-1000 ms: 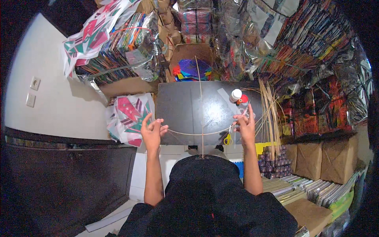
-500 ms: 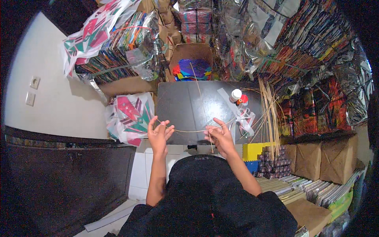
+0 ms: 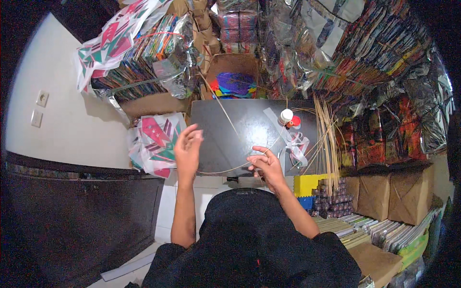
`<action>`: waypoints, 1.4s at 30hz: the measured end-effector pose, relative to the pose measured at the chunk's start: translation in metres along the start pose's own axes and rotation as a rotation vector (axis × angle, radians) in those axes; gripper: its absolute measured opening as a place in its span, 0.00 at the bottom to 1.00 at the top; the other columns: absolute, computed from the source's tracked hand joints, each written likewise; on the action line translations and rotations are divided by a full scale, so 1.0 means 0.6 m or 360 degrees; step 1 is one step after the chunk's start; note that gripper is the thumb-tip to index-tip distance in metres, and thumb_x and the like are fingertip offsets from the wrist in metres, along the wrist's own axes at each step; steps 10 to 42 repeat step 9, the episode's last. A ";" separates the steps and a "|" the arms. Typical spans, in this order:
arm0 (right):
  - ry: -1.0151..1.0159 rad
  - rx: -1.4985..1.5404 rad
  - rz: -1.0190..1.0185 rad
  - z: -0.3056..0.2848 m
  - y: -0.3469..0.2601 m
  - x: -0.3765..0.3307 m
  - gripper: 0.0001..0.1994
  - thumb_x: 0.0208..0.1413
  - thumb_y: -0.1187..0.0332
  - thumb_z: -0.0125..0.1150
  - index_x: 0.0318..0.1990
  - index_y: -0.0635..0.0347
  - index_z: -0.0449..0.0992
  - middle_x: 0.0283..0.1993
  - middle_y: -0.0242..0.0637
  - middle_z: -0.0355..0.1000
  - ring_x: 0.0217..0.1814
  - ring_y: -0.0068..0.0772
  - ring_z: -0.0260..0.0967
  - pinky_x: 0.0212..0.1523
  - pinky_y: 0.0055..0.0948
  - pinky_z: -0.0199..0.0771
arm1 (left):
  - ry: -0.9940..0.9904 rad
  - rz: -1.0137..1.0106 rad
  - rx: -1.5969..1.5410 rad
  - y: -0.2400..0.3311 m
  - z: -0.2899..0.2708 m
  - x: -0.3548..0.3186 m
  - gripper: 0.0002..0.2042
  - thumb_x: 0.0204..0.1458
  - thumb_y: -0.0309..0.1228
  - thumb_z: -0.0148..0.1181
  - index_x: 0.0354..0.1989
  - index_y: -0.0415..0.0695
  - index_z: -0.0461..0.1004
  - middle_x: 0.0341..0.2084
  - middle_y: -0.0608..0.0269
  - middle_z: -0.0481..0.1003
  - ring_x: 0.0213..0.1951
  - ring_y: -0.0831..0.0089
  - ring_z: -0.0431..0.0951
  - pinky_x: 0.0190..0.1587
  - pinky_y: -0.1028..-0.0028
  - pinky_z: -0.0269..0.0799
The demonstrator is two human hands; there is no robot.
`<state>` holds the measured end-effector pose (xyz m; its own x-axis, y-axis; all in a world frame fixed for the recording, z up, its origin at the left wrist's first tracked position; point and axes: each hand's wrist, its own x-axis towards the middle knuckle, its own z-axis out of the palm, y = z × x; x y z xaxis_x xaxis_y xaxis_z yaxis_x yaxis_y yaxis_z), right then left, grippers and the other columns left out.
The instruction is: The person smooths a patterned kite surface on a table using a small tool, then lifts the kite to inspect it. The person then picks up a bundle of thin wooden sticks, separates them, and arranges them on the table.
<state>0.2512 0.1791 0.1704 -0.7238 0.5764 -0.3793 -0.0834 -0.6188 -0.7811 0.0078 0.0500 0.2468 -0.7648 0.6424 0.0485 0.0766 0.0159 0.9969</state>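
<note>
My right hand is closed in a pinch where two thin bamboo sticks cross, above the near edge of the dark table. One is a curved bamboo stick, bowing from beside my left wrist through the pinch and up past the white bottle. The other, a straight bamboo stick, slants away to the far left. My left hand is raised left of the table, its fingers apart and slightly blurred, with nothing seen in them.
On the dark table stand a white-capped bottle, a red lid and white ribbon. A bundle of bamboo sticks lies at its right. Printed sheets hang at the left. Wrapped stacks crowd the back.
My left hand has let go of the curved stick and lifted up and left. The straight stick has swung its far end leftward, and the curved one's right end has risen.
</note>
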 end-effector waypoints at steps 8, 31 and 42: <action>-0.0220 -0.0183 -0.0019 0.006 0.001 -0.008 0.26 0.66 0.70 0.67 0.69 0.58 0.67 0.51 0.42 0.84 0.41 0.26 0.82 0.31 0.22 0.80 | -0.0296 -0.0366 -0.0576 -0.016 0.052 0.112 0.28 0.67 0.29 0.64 0.73 0.35 0.64 0.56 0.46 0.80 0.51 0.64 0.85 0.54 0.69 0.84; -0.0227 -0.0199 0.0001 0.002 0.002 -0.008 0.26 0.67 0.70 0.67 0.70 0.57 0.67 0.52 0.43 0.83 0.41 0.26 0.82 0.31 0.22 0.80 | -0.0318 -0.0368 -0.0555 -0.020 0.053 0.119 0.29 0.67 0.29 0.64 0.74 0.36 0.63 0.57 0.45 0.80 0.51 0.63 0.85 0.54 0.69 0.84; -0.0227 -0.0199 0.0001 0.002 0.002 -0.008 0.26 0.67 0.70 0.67 0.70 0.57 0.67 0.52 0.43 0.83 0.41 0.26 0.82 0.31 0.22 0.80 | -0.0318 -0.0368 -0.0555 -0.020 0.053 0.119 0.29 0.67 0.29 0.64 0.74 0.36 0.63 0.57 0.45 0.80 0.51 0.63 0.85 0.54 0.69 0.84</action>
